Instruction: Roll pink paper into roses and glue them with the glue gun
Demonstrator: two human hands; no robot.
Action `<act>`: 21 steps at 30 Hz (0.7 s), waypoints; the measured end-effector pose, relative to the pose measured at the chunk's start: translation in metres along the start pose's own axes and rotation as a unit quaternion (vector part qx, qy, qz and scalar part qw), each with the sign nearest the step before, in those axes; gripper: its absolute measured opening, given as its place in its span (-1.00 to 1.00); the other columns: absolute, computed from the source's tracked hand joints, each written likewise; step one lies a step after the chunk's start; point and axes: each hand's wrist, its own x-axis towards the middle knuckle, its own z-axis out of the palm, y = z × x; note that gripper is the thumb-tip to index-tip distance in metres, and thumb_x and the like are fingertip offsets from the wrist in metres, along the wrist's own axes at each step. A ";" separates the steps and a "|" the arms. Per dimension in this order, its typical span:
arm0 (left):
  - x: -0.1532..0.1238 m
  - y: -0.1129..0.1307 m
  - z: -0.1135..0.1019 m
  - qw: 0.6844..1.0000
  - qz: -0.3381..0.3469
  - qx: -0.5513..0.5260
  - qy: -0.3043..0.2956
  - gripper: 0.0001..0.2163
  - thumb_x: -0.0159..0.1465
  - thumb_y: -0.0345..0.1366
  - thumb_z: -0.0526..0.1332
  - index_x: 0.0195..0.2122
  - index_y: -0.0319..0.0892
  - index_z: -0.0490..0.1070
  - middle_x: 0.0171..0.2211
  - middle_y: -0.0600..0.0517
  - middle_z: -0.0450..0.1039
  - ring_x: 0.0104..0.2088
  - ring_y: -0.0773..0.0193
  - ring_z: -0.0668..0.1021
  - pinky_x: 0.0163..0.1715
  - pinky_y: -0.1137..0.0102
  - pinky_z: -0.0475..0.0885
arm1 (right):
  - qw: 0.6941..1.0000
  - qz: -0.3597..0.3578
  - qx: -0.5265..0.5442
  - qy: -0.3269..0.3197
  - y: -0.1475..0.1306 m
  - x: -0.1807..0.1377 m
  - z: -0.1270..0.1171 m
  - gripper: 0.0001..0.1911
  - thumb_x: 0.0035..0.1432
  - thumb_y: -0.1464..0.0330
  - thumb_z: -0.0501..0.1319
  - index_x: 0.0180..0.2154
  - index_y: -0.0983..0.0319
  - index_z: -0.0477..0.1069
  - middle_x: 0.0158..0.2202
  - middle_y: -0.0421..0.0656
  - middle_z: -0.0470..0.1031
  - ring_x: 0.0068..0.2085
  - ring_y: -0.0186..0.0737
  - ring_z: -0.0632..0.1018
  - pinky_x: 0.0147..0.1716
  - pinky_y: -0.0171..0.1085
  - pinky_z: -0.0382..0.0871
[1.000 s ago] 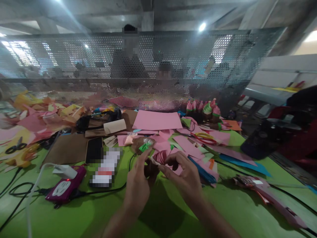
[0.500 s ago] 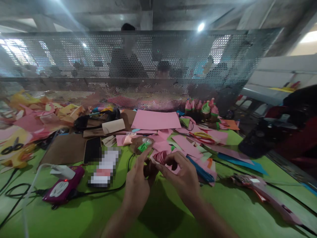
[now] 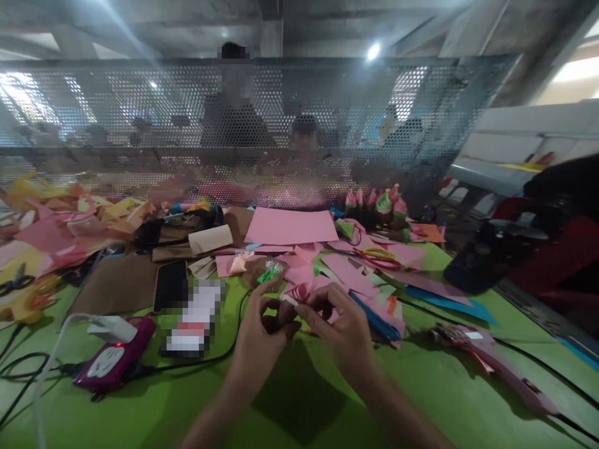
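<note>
Between my two hands is a small pink piece with layered ruffles point(image 3: 296, 292), its lower part mostly hidden by my fingers. My left hand point(image 3: 259, 330) has its thumb and fingers curled around the lower left side. On the right side, my right hand point(image 3: 344, 318) pinches a pale edge of the piece between thumb and bent fingers. Just beyond my fingertips lies a clear bag with bright green bits point(image 3: 274, 273). Loose pink sheets point(image 3: 349, 273) surround the spot behind my hands.
A purple power block point(image 3: 115, 355) with a white charger and a phone point(image 3: 194, 318) lie left. Right are a pink corded tool point(image 3: 496, 358), red-and-yellow scissors point(image 3: 377, 257) and a black bottle point(image 3: 477, 255). Swirled pink and green figures point(image 3: 384, 202) stand before a perforated metal screen point(image 3: 154, 125).
The pink ruffled piece has turned and sunk lower between my hands, showing less of its ruffles. My left thumb has come forward. The whole view has shifted slightly.
</note>
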 end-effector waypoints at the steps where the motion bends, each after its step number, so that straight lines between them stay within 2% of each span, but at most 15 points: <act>1: 0.000 0.001 0.000 1.000 -0.010 -0.007 -0.005 -0.34 0.06 -0.44 0.37 0.17 0.03 0.20 -0.29 0.14 0.42 -0.40 0.38 0.54 -0.37 0.47 0.45 | 1.000 0.004 0.008 -0.001 0.000 0.000 -0.001 -0.84 0.20 0.33 0.30 -0.41 0.19 0.37 -0.43 -0.23 0.38 -0.40 -0.26 0.39 -0.42 -0.28 0.25; 4: -0.001 0.004 0.000 0.999 -0.033 -0.021 -0.012 -0.35 0.07 -0.40 0.38 0.17 0.01 0.17 -0.29 0.12 0.43 -0.39 0.35 0.56 -0.36 0.43 0.48 | 1.000 0.012 0.026 0.001 -0.001 0.000 -0.003 -0.84 0.18 0.33 0.32 -0.40 0.19 0.39 -0.41 -0.22 0.40 -0.40 -0.26 0.39 -0.42 -0.28 0.26; 9: -0.001 0.008 0.001 1.000 -0.027 -0.003 -0.009 -0.36 0.05 -0.43 0.37 0.15 -0.04 0.19 -0.33 0.12 0.46 -0.44 0.37 0.52 -0.44 0.48 0.43 | 1.000 0.017 0.014 0.002 -0.003 0.002 -0.002 -0.83 0.19 0.33 0.31 -0.41 0.19 0.38 -0.43 -0.23 0.38 -0.41 -0.27 0.38 -0.43 -0.29 0.24; 15: -0.001 0.008 0.000 0.998 -0.058 -0.034 -0.009 -0.35 0.05 -0.32 0.41 0.14 -0.10 0.17 -0.38 0.09 0.49 -0.42 0.31 0.53 -0.48 0.47 0.42 | 0.996 0.037 0.075 -0.002 -0.002 0.002 -0.002 -0.81 0.21 0.29 0.30 -0.40 0.20 0.38 -0.40 -0.21 0.41 -0.37 -0.25 0.41 -0.41 -0.29 0.27; 21: 0.000 0.002 -0.001 0.998 -0.053 -0.034 -0.025 -0.34 0.02 -0.42 0.41 0.14 -0.08 0.18 -0.39 0.12 0.49 -0.43 0.34 0.51 -0.46 0.48 0.40 | 0.998 0.032 0.057 0.004 0.000 0.001 -0.001 -0.82 0.16 0.30 0.34 -0.41 0.19 0.39 -0.40 -0.23 0.41 -0.40 -0.27 0.38 -0.43 -0.30 0.24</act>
